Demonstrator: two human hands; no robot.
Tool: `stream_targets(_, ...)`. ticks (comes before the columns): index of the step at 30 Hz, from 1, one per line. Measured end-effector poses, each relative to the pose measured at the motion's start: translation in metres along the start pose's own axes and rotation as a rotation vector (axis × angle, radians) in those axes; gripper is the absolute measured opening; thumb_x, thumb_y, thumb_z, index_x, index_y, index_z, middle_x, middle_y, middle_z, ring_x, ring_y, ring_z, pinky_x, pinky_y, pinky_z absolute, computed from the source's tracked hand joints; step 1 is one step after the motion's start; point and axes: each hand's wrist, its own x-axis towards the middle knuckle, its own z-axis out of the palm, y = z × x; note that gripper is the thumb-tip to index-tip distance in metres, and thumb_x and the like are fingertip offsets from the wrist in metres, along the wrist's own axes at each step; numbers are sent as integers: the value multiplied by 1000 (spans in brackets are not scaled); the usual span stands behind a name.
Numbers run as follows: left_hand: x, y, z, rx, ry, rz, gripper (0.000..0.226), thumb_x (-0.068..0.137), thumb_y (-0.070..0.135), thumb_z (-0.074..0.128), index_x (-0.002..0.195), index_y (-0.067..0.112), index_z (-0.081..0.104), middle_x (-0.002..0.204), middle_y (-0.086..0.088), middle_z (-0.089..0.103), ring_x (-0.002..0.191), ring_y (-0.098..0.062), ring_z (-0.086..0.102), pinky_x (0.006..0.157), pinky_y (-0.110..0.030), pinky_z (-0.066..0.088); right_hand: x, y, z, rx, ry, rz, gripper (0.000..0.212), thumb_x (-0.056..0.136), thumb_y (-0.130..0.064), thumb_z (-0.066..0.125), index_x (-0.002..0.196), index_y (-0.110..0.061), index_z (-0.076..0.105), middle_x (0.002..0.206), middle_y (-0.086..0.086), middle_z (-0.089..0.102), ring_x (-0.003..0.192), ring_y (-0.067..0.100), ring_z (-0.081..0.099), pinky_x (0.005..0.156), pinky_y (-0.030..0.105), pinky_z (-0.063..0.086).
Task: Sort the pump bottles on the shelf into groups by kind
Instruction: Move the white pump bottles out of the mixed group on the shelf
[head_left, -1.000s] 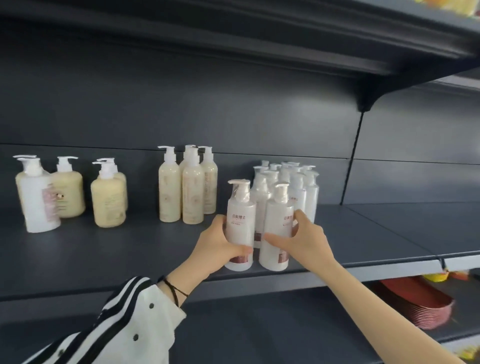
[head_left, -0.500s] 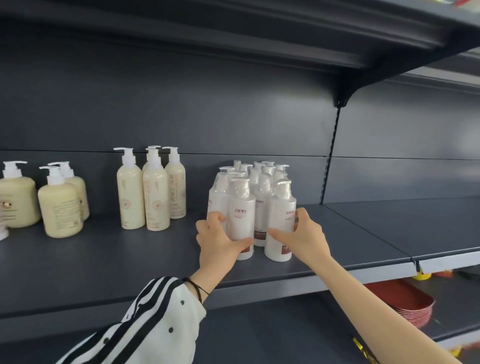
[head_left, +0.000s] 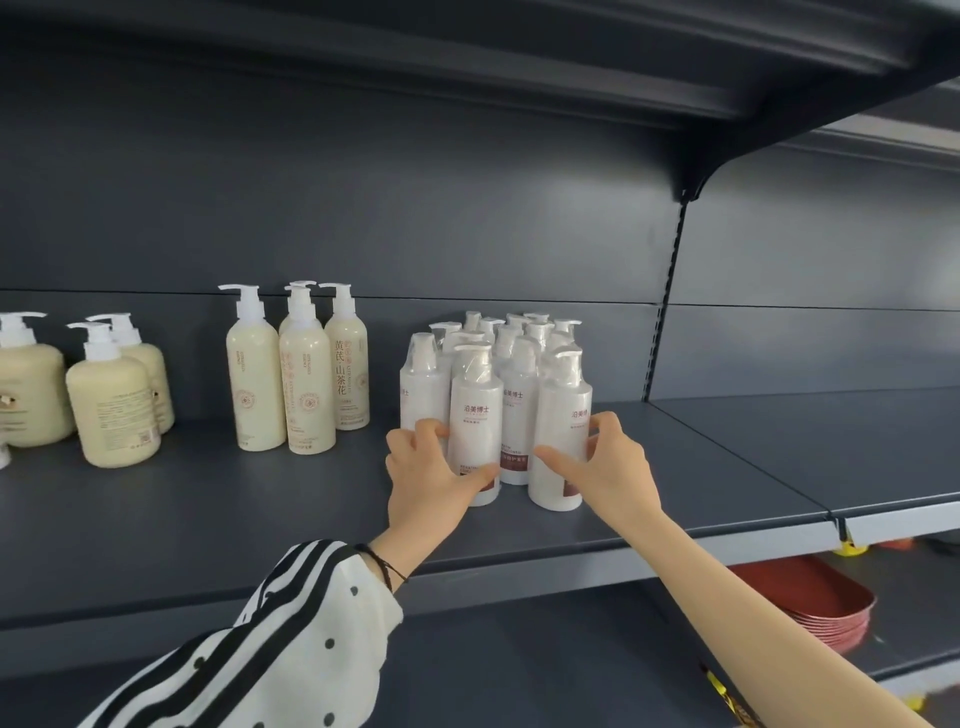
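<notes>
Several white pump bottles stand bunched on the dark shelf (head_left: 218, 530). My left hand (head_left: 428, 473) wraps the front-left white bottle (head_left: 475, 415), thumb across its base. My right hand (head_left: 608, 460) clasps the front-right white bottle (head_left: 561, 410). Both bottles stand upright against the cluster behind them (head_left: 514, 343). Left of the cluster stand three tall cream bottles (head_left: 298, 374). Further left sit squat cream bottles (head_left: 111, 395), one cut off by the frame edge (head_left: 23, 384).
A bracket and slotted upright (head_left: 670, 291) divide this shelf from the bare shelf section on the right (head_left: 810, 441). Below right, a stack of red trays (head_left: 810, 597) rests on the lower shelf. Another shelf overhangs above (head_left: 571, 47).
Both hands pushed their white bottles back against the cluster, closing the gap. The view shifted right, so the squat bottles slid toward the left edge.
</notes>
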Motion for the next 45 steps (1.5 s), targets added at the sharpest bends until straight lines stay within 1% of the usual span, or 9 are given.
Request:
stream_targets(4, 2, -9, -21, 83, -136, 67, 45, 78, 43, 71, 108, 22, 45, 116, 1, 38, 101, -14, 49, 86, -29, 48, -7, -2, -5, -140, 86, -9, 52, 78, -57, 69, 92, -17, 40, 80, -2, 61, 61, 12, 60, 51, 26, 42)
stream_targets(9, 4, -20, -62, 284, -201, 168, 21, 86, 42, 60, 97, 27, 50, 99, 8, 56, 84, -8, 56, 64, -22, 43, -20, -26, -7, -335, 73, -233, 43, 87, -53, 58, 72, -14, 46, 61, -3, 55, 56, 16, 55, 51, 27, 42)
stream_targets(14, 5, -34, -114, 547, -174, 220, 26, 88, 50, 53, 103, 29, 51, 100, 12, 57, 89, -9, 56, 75, -33, 52, -36, -78, 29, -348, -162, -512, 31, 87, -50, 59, 86, -19, 57, 80, -7, 61, 72, 15, 59, 65, 29, 52)
stream_targets(20, 8, -89, -197, 760, -112, 148, 34, 87, 55, 50, 109, 29, 50, 106, 8, 58, 97, -13, 53, 69, -31, 43, -48, -156, 103, -363, -310, -721, 36, 90, -49, 56, 117, -25, 57, 104, -8, 62, 86, 9, 57, 74, 31, 52)
stream_targets(26, 14, -158, -294, 860, -63, 46, 39, 83, 56, 51, 113, 31, 50, 112, 9, 58, 104, -15, 52, 72, -31, 44, -67, -231, 183, -355, -365, -821, 38, 92, -46, 53, 124, -25, 53, 115, -6, 62, 101, 16, 59, 77, 32, 49)
stream_targets(32, 33, -229, -387, 949, 29, -36, 38, 87, 53, 49, 115, 28, 50, 112, 7, 59, 104, -17, 53, 69, -31, 46, -79, -294, 272, -348, -394, -812, 38, 90, -48, 55, 120, -24, 54, 110, -6, 61, 99, 17, 61, 79, 38, 53)
stream_targets(40, 85, -301, -424, 543, 112, -191, 67, 77, 52, 65, 130, 23, 37, 120, 2, 50, 110, -20, 52, 73, -34, 44, -70, -332, 345, -307, -251, -400, 36, 84, -43, 59, 104, -16, 47, 98, 1, 59, 85, 25, 61, 72, 39, 53)
stream_targets(42, 102, -312, -424, 222, 84, -227, 71, 72, 47, 71, 130, 22, 38, 121, 4, 52, 108, -18, 55, 78, -35, 49, -59, -329, 355, -115, -244, -279, 44, 81, -42, 66, 104, -15, 41, 99, 1, 58, 86, 23, 61, 70, 39, 53)
stream_targets(45, 116, -313, -420, -97, 23, -239, 72, 71, 33, 79, 129, 21, 38, 117, 7, 56, 104, -12, 57, 68, -19, 44, -48, -326, 361, 255, -271, -118, 58, 76, -38, 77, 109, -17, 34, 111, 7, 56, 88, 17, 57, 73, 34, 51)
